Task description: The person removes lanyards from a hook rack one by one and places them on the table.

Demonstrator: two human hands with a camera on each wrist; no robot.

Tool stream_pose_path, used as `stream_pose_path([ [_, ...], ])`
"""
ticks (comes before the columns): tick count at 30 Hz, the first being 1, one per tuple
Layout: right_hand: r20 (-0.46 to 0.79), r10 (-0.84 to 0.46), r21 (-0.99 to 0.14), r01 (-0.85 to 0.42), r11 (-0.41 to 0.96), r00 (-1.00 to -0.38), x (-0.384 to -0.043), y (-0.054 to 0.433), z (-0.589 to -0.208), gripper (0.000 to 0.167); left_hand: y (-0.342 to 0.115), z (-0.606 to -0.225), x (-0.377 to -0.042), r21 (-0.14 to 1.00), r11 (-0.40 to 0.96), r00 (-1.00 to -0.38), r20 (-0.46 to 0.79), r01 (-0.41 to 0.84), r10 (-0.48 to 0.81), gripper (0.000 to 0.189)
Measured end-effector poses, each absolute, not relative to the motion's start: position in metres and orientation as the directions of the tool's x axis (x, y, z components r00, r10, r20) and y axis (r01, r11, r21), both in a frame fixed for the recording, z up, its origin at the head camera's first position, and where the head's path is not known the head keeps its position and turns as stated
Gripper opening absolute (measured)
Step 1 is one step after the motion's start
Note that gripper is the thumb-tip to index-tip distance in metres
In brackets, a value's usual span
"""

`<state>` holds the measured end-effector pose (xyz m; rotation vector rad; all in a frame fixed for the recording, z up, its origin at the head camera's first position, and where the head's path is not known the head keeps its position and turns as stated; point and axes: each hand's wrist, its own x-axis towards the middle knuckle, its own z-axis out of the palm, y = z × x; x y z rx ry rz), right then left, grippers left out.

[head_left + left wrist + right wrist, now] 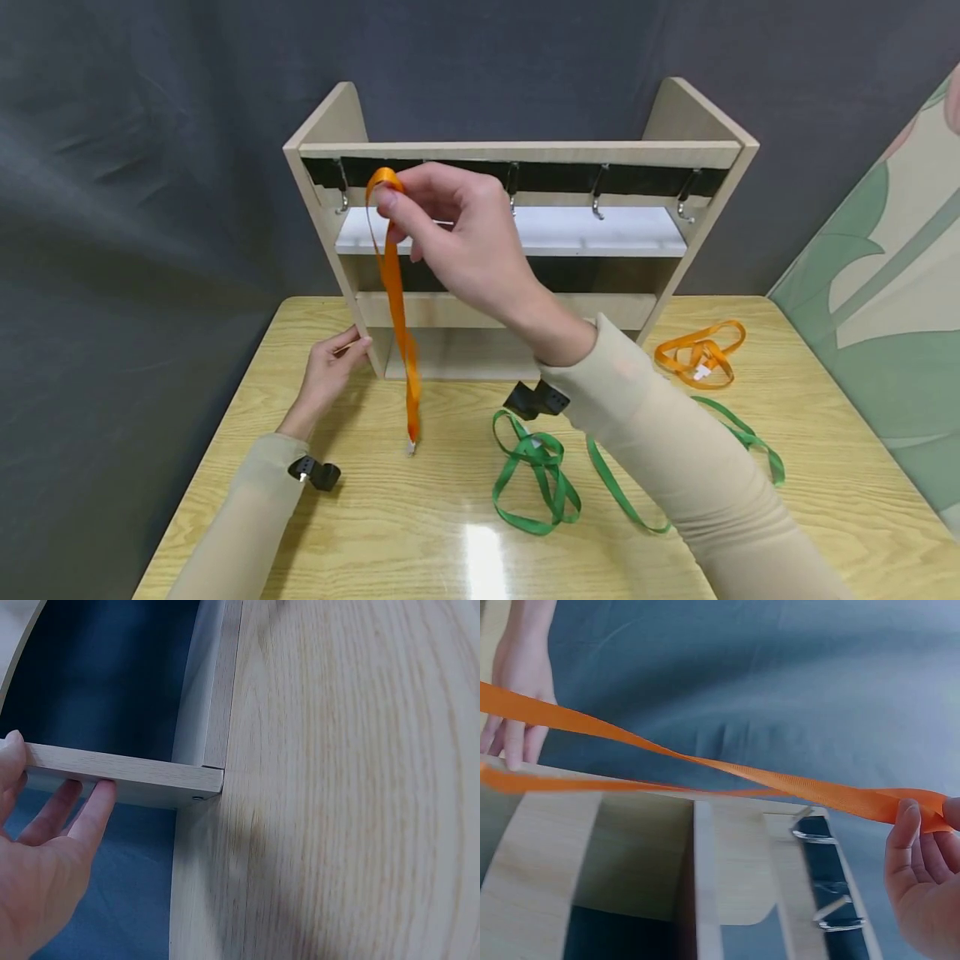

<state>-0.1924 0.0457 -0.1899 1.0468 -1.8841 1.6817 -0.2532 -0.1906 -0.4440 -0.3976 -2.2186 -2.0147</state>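
My right hand (465, 225) pinches an orange lanyard (395, 287) by the top of its loop, between thumb and fingers. The strap hangs down in front of the wooden hook rack (517, 150), near its leftmost hook (343, 187), with a small white clip (411, 447) at the low end. In the right wrist view the lanyard (772, 780) stretches away from the fingertips, its two strands apart. Low on the rack's left side, my left hand (333, 367) grips the side panel (127, 766), fingers on the outer face and thumb at the edge.
Several metal hooks line a black strip (558, 179) under the rack's top rail. On the table (450, 500) lie a second orange lanyard (701, 354) at right and green lanyards, one bunched (536, 475), another (618, 492) partly under my right forearm. Dark cloth (150, 208) hangs behind.
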Motion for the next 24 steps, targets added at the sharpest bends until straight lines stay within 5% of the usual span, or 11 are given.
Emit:
stream_pose_path([
  [15,0.665,-0.282,-0.712,-0.701,0.041,-0.691,-0.174,0.067,-0.201,0.013,-0.189,-0.445,-0.254,0.961,0.099,-0.964,0.25,0.259,0.094,0.041],
  [24,0.657,-0.354,-0.715,-0.699,-0.01,-0.666,-0.165,0.073,-0.222,0.015,-0.191,-0.437,-0.251,0.964,0.098,-0.965,0.238,0.248,0.106,0.038],
])
